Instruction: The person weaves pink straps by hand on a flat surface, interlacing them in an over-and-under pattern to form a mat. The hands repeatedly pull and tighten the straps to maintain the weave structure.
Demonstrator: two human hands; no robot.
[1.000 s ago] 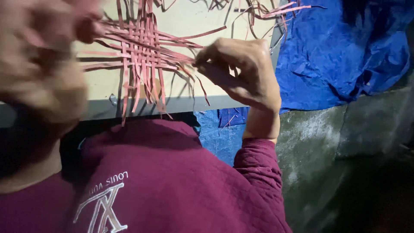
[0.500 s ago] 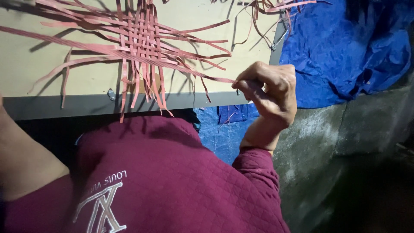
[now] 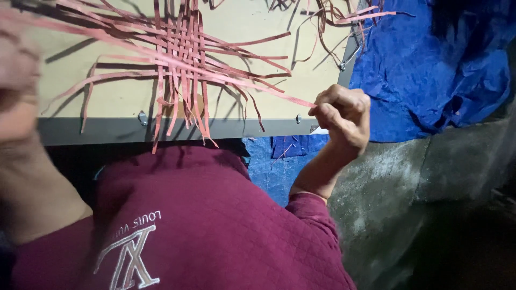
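Leftmost, the left hand [image 3: 16,80] is a blur close to the camera, raised over the board's near corner; whether it grips anything cannot be told. Beside it, the woven mat of pink strips [image 3: 180,59] lies on the tan board [image 3: 107,99], loose ends hanging over the grey front edge. One long pink strip [image 3: 252,86] runs from the weave to the right hand [image 3: 344,115], pinched tight between closed fingers just off the board's corner. Further right lies a crumpled blue tarp [image 3: 430,70].
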